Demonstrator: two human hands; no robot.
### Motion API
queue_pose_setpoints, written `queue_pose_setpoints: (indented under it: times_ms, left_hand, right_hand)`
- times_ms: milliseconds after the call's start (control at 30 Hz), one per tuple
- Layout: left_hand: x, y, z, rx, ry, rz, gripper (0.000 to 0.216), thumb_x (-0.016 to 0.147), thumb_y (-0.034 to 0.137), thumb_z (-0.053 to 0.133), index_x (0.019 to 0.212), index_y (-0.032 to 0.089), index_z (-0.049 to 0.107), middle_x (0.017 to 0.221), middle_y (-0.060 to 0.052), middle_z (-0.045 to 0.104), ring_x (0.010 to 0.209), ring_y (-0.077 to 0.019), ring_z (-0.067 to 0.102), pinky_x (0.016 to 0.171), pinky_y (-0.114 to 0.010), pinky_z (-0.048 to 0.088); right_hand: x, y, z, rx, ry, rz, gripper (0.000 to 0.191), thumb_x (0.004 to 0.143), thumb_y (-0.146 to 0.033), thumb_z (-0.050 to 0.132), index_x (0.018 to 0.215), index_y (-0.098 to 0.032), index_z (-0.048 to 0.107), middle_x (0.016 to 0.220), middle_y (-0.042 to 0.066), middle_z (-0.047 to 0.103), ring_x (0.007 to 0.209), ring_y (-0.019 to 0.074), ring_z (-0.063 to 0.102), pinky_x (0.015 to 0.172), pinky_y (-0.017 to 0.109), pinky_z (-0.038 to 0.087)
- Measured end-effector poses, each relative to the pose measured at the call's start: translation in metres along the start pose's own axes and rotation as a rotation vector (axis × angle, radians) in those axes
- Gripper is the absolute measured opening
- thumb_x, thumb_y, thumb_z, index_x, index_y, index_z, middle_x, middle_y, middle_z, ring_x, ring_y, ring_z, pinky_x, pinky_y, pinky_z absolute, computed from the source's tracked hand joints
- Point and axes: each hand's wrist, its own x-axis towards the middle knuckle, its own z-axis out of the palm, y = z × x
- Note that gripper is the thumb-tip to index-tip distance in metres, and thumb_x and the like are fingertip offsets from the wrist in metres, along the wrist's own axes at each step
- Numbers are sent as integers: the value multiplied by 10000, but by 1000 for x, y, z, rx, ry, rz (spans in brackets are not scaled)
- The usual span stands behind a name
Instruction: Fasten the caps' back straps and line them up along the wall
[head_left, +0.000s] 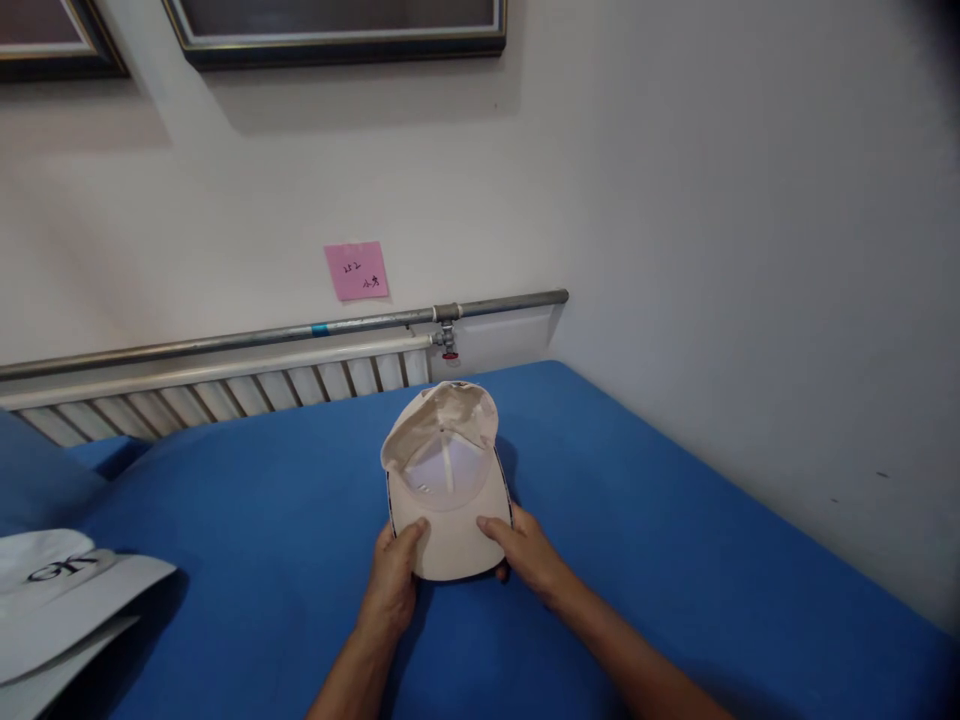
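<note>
A cream baseball cap (450, 540) is turned so that its inside and the underside of its brim face me. My left hand (393, 575) grips the brim's left side, thumb on the underside and fingers hidden beneath. On the brim's right side, my right hand (529, 550) holds it the same way, with a fingertip showing below the edge. The cap's crown points away from me, toward the wall, above the blue-covered surface (300, 520).
White caps (67, 600), one with dark lettering, lie stacked at the left edge. Behind the blue surface are a radiator (225, 395), a metal pipe (285, 335) and a valve (448, 340). A pink note (357, 270) and framed pictures (345, 50) are on the wall.
</note>
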Motion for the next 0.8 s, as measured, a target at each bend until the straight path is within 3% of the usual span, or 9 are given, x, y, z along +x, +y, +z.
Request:
queue_pose_setpoints:
  times_ms: [133, 300, 500, 600, 700, 800]
  left_hand:
    - [6, 4, -6, 36, 53, 29, 389, 644, 235, 749, 997, 119, 633, 823, -90, 752, 673, -195, 693, 628, -285, 538]
    - [15, 11, -14, 79, 128, 100, 333, 615, 342, 765, 842, 148, 617, 692, -18, 685, 572, -141, 615, 535, -242, 474]
    - [21, 21, -25, 181, 202, 255, 336, 626, 448, 727, 746, 164, 592, 617, 25, 575, 526, -114, 507, 517, -236, 410]
    - [18, 26, -27, 268, 275, 392, 296, 635, 397, 737, 801, 181, 619, 715, 4, 590, 654, -151, 534, 631, -272, 441]
    - [8, 33, -25, 455, 332, 683, 249, 665, 307, 734, 879, 218, 644, 898, -37, 612, 892, -212, 557, 875, -342, 437]
    - [-4, 39, -20, 630, 205, 879, 164, 721, 236, 698, 883, 242, 671, 971, -64, 629, 1008, -243, 557, 992, -364, 395]
  right_hand:
    - [0, 3, 1, -43, 5, -23, 341, 801, -314, 514, 1099, -160, 575, 653, -15, 562, 484, 109, 526, 388, 208, 411]
    - [-1, 2, 1, -53, -16, -48, 361, 797, -320, 510, 1111, -159, 584, 638, -16, 551, 484, 115, 514, 402, 218, 416]
    - [-5, 3, 2, -69, -24, -63, 416, 789, -346, 496, 1151, -160, 581, 646, -4, 568, 504, 140, 522, 429, 249, 430]
    - [-8, 3, 4, -76, -33, -108, 420, 793, -357, 484, 1142, -151, 592, 742, 38, 637, 587, 174, 578, 503, 289, 472]
    - [-11, 2, 6, -92, -30, -213, 417, 795, -347, 498, 1147, -150, 605, 976, 88, 690, 868, 235, 639, 741, 355, 525]
    - [-15, 1, 10, -114, -59, -285, 414, 815, -338, 494, 1174, -159, 596, 1096, 97, 682, 1012, 255, 623, 883, 388, 498]
